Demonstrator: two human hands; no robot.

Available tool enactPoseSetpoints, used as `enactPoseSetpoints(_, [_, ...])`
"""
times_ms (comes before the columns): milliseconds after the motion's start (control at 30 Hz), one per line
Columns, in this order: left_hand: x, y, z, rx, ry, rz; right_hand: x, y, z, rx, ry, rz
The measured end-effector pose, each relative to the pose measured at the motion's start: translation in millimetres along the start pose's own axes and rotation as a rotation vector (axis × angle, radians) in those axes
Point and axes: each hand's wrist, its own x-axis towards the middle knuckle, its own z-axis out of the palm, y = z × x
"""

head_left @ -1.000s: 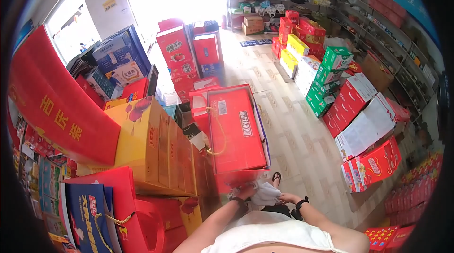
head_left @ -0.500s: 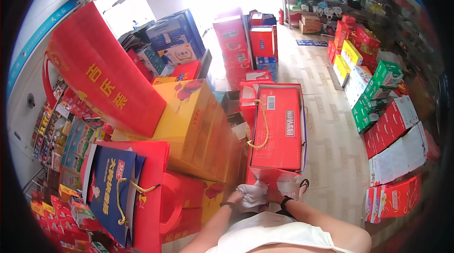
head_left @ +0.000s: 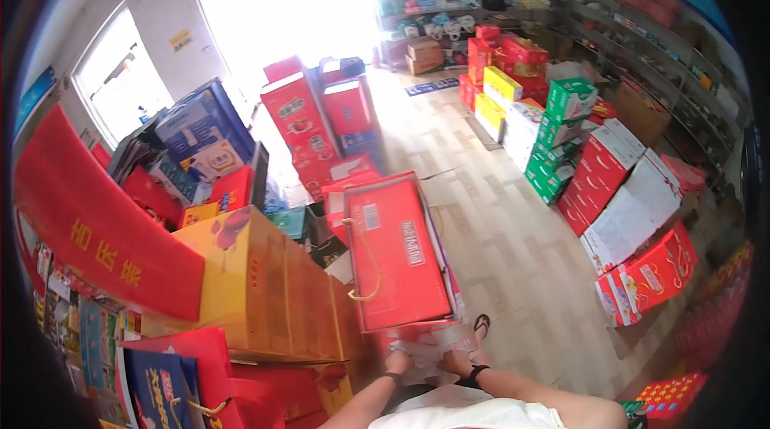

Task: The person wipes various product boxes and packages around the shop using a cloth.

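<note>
A large red gift box (head_left: 397,256) with gold cord handles lies in front of me. Below its near edge is a smaller red and white surface (head_left: 453,337), partly washed out by glare. My left hand (head_left: 397,362) is closed beside a crumpled whitish cloth (head_left: 421,342) at this surface. Close by on the right, my right hand (head_left: 457,362) is curled in against the same surface. Its fingertips are hidden, and what it grips cannot be made out. Both wrists carry dark bands.
A yellow carton (head_left: 249,285) stands left, with a tall red bag (head_left: 104,220) and a navy gift bag (head_left: 160,389) near it. Stacked red boxes (head_left: 297,120) stand ahead. Green boxes (head_left: 565,128) and red cartons (head_left: 601,176) line the right side of the tiled floor (head_left: 513,269).
My view has turned to the right, so the boxes and bags sit farther left in it. Both hands stay low at the near edge of the red box; less of the white cloth shows.
</note>
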Motion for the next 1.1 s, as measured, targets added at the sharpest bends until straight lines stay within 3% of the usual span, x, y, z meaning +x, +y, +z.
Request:
enactPoseSetpoints(67, [8.6,3.9,12.1,0.021,-0.004,0.079,-11.2,5.4,-12.1,-0.031,0.032,0.032])
enactPoseSetpoints(133, [9.7,17.1,15.8,0.022,0.047,0.124,-35.8,-11.1,-61.2,0.045,0.270,0.074])
enactPoseSetpoints(200, [16.0,19.0,36.8,0.022,0.093,0.162,-33.8,18.7,-33.5,0.112,0.259,0.062])
enactPoseSetpoints(267, [45.8,22.3,61.0,0.297,0.246,0.465,-28.8,47.0,-14.4,0.163,0.261,0.038])
enactPoseSetpoints(333, [56.4,37.2,67.0,0.252,0.159,0.457,-27.6,62.9,-11.8,0.084,-0.199,0.358])
enactPoseSetpoints(400, [66.5,41.4,75.3,0.250,0.224,0.518,-38.2,72.8,-8.0,0.121,-0.069,0.372])
enactPoseSetpoints(467, [67.1,54.5,72.6,0.136,0.150,0.515,-36.3,88.2,-15.8,0.156,0.060,0.354])
enactPoseSetpoints(533, [59.8,73.1,59.2,-0.041,0.073,0.514,-32.0,104.3,-36.6,0.329,-0.388,0.375])
enactPoseSetpoints(567, [55.0,81.7,52.3,-0.145,0.032,0.516,-29.3,111.1,-41.7,0.386,-0.454,0.380])
enactPoseSetpoints(700, [4.2,125.8,1.4,-0.599,-0.181,0.540,-18.9,127.6,-55.8,0.075,-0.343,0.086])
enactPoseSetpoints(800, [-66.2,171.0,-60.6,-0.863,-0.325,0.529,-18.6,152.6,-63.2,0.247,-0.363,-0.046])
enactPoseSetpoints(900, [-144.0,212.2,-126.8,-0.997,-0.353,0.445,-31.8,154.1,-107.7,0.968,-0.388,0.161])
enactPoseSetpoints(933, [-160.4,221.1,-137.9,-1.002,-0.335,0.424,-37.5,157.0,-120.2,0.950,-0.419,0.148])
enactPoseSetpoints(967, [-157.0,218.4,-127.3,-1.026,-0.309,0.406,-42.5,161.0,-132.7,1.135,-0.485,0.189])
enactPoseSetpoints(1000, [-140.9,209.5,-108.9,-0.981,-0.227,0.512,-48.4,161.6,-145.4,1.321,-0.551,0.239])
enactPoseSetpoints(1067, [-97.3,184.2,-60.0,-0.866,-0.067,0.713,-59.3,154.0,-166.3,1.330,-0.585,0.207])
enactPoseSetpoints(1100, [-71.2,171.6,-27.9,-0.950,-0.086,0.704,-58.4,154.9,-166.9,1.372,-0.574,0.202])
